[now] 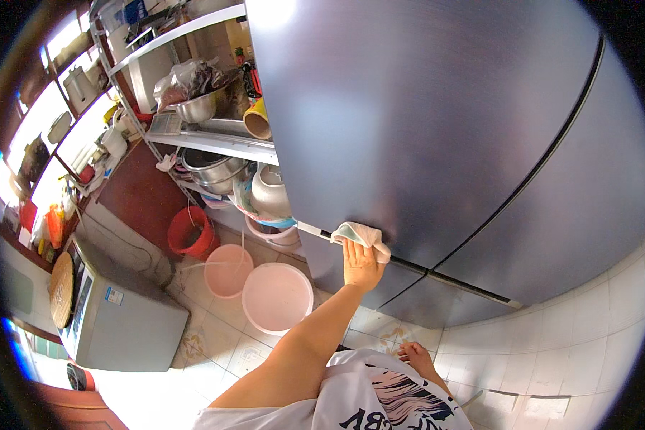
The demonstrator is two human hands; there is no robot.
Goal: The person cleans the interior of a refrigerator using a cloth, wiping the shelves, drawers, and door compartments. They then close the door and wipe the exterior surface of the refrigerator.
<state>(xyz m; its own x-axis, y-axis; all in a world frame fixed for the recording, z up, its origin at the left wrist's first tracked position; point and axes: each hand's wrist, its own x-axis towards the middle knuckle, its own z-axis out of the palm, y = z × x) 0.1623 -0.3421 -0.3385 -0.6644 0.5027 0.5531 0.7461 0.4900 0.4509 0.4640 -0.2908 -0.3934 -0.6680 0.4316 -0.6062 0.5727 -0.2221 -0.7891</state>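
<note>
My left hand (361, 269) presses a light cloth (361, 235) against the front of a dark grey refrigerator (408, 134). The cloth lies over the horizontal gap between the upper doors and the lower ones, left of where the door seams meet. Part of it hangs folded past my fingers at the right. My right hand (418, 357) is low beside my white printed shirt (349, 376), apart from the refrigerator. Its fingers are loosely bent, with nothing seen in them.
Left of the refrigerator stands a metal shelf rack (215, 141) with steel bowls, bags and pots. On the tiled floor are two pink basins (277, 298) and a red bucket (192, 231). A grey appliance (134, 322) stands further left. White wall tiles (548, 328) run along the right.
</note>
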